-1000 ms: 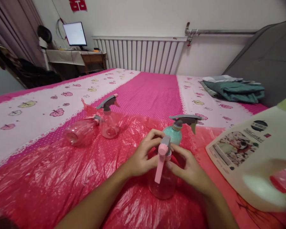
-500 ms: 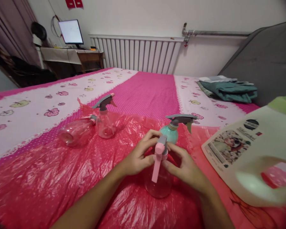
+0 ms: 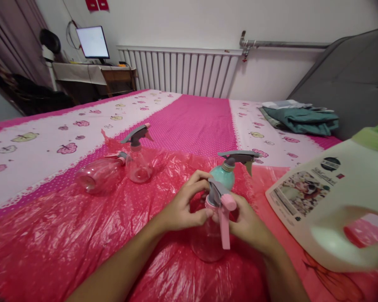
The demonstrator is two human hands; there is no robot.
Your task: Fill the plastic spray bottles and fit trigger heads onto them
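A clear spray bottle stands upright in front of me, with a grey and pink trigger head at its neck. My left hand is closed around the neck, thumb on the near side. On the other side, my right hand is closed at the trigger head; the head hides part of its fingers. Just behind is a teal spray bottle with a grey head. To the left, one clear spray bottle stands and another clear bottle lies on its side.
Red plastic sheeting covers the near part of the pink bed. A large white jug with a green top stands close on the right. Folded clothes lie near the grey headboard. A radiator lines the wall.
The trigger head has turned, its pink nozzle and trigger swinging from facing me toward the right. My right hand has shifted slightly with it; my left hand stays at the neck.
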